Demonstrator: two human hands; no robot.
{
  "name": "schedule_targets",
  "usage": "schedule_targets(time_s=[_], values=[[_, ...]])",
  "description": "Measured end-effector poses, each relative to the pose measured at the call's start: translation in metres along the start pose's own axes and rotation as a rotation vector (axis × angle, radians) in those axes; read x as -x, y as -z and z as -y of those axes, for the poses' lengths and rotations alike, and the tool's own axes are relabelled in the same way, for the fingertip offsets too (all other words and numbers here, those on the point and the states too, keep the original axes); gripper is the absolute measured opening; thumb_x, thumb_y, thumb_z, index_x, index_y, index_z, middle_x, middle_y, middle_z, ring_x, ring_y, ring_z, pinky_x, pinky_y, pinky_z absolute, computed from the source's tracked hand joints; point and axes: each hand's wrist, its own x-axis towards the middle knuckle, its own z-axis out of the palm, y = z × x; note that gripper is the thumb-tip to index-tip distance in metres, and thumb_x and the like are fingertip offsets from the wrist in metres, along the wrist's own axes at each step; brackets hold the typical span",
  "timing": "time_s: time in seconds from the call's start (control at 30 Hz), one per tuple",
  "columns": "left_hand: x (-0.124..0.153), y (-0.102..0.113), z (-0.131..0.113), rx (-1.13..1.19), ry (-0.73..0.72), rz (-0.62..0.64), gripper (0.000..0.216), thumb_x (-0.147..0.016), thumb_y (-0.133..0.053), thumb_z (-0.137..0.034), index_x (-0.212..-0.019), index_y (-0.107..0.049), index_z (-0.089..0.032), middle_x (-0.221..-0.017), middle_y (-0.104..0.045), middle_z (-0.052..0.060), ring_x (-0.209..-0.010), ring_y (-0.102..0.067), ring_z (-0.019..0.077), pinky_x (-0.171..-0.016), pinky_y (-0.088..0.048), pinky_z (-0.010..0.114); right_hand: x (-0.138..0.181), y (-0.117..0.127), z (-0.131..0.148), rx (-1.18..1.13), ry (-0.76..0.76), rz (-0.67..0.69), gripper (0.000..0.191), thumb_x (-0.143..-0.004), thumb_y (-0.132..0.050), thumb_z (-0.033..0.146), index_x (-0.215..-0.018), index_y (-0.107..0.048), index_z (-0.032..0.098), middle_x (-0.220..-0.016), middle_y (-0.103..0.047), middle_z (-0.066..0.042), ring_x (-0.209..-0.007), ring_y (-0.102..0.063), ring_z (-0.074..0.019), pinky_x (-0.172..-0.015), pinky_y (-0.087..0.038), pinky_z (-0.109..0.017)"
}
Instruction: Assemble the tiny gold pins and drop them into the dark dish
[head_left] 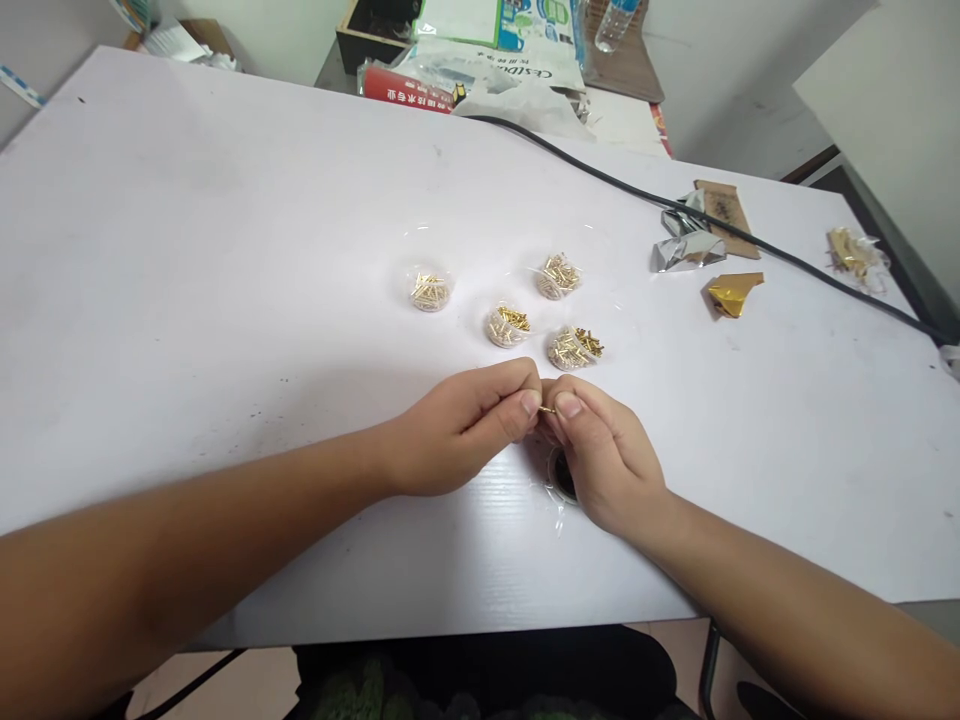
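My left hand (480, 420) and my right hand (611, 450) meet over the white table, both closed in a pinch. A small gold metal pin (547, 409) spans the gap between the two thumbs, one end in each hand. Its ends are hidden by the fingers. Partly under my right hand lies a small round container with dark contents (562, 475). Just beyond the hands stand several small clear cups of gold-coloured pins, among them a near right cup (574, 349), a near left cup (508, 326) and a far left cup (429, 291).
A black cable (622, 187) runs across the table's far right side. Near it lie silver foil (690, 250), a gold foil scrap (733, 294) and brown cardboard (727, 215). Packaging (510, 60) and a water bottle (616, 25) are past the far edge.
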Motion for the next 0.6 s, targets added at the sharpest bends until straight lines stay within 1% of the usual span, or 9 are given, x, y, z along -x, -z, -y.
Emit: schedule_targets(time_s=[0.17, 0.3, 0.43, 0.6], values=[[0.001, -0.0008, -0.0003, -0.029, -0.016, -0.022, 0.026, -0.098, -0.04, -0.029, -0.075, -0.042, -0.017, -0.068, -0.041, -0.004, -0.064, -0.037, 0.0074, -0.06, -0.034, 0.021, -0.0005, 0.0006, -0.0006, 0.01, -0.004, 0.002, 0.034, -0.104, -0.036, 0.031, -0.074, -0.043, 0.02, -0.068, -0.034, 0.002, -0.066, -0.04, -0.012, -0.061, -0.033, -0.027], [0.0014, -0.0013, -0.0009, -0.084, -0.033, -0.042, 0.026, -0.098, -0.04, -0.028, -0.075, -0.042, -0.018, -0.066, -0.039, -0.005, -0.061, -0.035, 0.0069, -0.059, -0.033, 0.021, 0.0003, 0.0003, -0.0011, 0.02, -0.016, -0.015, 0.033, -0.104, -0.036, 0.033, -0.075, -0.043, 0.02, -0.069, -0.037, 0.002, -0.066, -0.039, -0.0123, -0.061, -0.033, -0.028], [0.0014, -0.002, 0.0001, -0.21, -0.048, -0.075, 0.027, -0.098, -0.04, -0.028, -0.074, -0.041, -0.017, -0.065, -0.038, -0.005, -0.06, -0.033, 0.0066, -0.057, -0.032, 0.022, 0.0019, -0.0003, -0.0015, 0.077, -0.022, -0.032, 0.033, -0.104, -0.036, 0.035, -0.075, -0.041, 0.02, -0.067, -0.037, 0.003, -0.063, -0.035, -0.0121, -0.059, -0.031, -0.029], [0.0018, -0.0039, 0.0014, -0.373, -0.094, -0.117, 0.026, -0.097, -0.038, -0.026, -0.072, -0.039, -0.018, -0.066, -0.038, -0.005, -0.062, -0.035, 0.0076, -0.061, -0.033, 0.023, 0.0027, -0.0009, -0.0018, 0.127, -0.022, -0.056, 0.034, -0.104, -0.035, 0.036, -0.074, -0.038, 0.02, -0.067, -0.037, 0.003, -0.062, -0.035, -0.0124, -0.059, -0.03, -0.03]])
